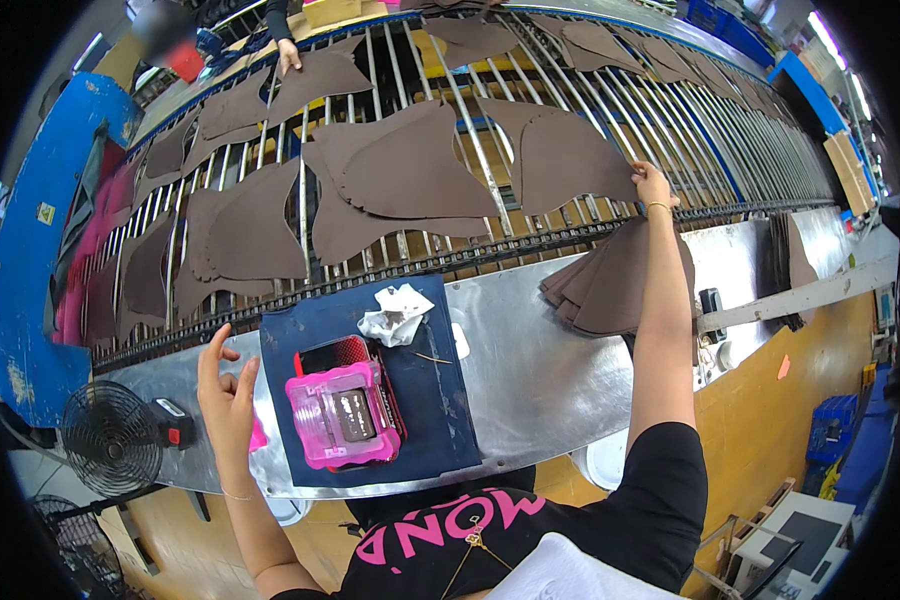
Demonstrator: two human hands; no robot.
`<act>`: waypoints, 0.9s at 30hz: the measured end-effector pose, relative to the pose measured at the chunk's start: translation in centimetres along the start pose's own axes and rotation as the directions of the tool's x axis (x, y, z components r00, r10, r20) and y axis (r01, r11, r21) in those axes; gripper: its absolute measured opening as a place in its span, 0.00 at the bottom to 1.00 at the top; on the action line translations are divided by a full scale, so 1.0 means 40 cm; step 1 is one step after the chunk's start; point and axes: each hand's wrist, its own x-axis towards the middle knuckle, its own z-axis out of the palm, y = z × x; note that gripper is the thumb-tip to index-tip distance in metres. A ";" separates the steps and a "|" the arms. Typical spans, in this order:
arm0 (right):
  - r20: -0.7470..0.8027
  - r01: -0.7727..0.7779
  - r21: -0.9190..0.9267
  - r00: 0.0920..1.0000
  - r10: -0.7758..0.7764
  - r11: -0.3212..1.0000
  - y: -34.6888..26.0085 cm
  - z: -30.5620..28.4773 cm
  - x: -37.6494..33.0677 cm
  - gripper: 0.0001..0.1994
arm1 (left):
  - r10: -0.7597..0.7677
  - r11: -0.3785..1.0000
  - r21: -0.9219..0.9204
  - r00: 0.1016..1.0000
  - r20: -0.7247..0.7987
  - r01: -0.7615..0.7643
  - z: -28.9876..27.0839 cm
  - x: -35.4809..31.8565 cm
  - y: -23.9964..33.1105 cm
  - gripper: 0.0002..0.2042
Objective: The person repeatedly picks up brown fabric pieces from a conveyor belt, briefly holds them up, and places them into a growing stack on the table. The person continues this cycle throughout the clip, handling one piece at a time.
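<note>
along a conveyor of slim metal rods [485, 165], a person in a black short-sleeved top works above a shiny metal bench [540, 385]. the right hand [654, 186] reaches far forward, its fingers drawn together on the right corner of a flat dark brown curved piece [570, 160] that lies across the rods; the underside of the grip is hidden. the left hand [226, 385] hangs above the bench, fingers spread and thumb apart, with nothing in its hold.

just below the right hand, a fanned stack of matching brown pieces [595, 285] rests on the bench, partly covered by the right forearm. a larger layered brown piece [400, 165] lies on the rods to the left of the held one.

between the forearms, a dark navy mat [440, 420] carries a translucent pink box [315, 425] with a small dark block inside, its nature hard to make out, and a crumpled white cloth or tissue [395, 315]. a small pink object [258, 434] is mostly hidden behind the left wrist. at far left stands a black round fan [112, 435]. across the conveyor, a co-worker's hand [288, 56] touches or nears another brown piece [320, 82]; the face is blurred.
</note>
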 end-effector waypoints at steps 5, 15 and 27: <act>-0.234 0.192 0.118 0.959 -0.160 0.974 -0.118 -0.132 -0.169 0.16 | 0.004 1.000 -0.028 1.000 -0.018 -0.005 -0.019 -0.021 -0.013 0.24; -0.262 -0.394 -0.161 0.901 0.346 0.905 0.115 -0.276 -0.781 0.29 | 0.047 0.970 -0.240 0.998 0.029 -0.038 -0.002 -0.039 -0.082 0.16; -0.117 -0.380 -0.178 0.924 0.364 0.908 0.143 -0.364 -0.737 0.24 | 0.041 0.967 -0.252 0.995 0.090 -0.017 -0.005 -0.088 -0.084 0.14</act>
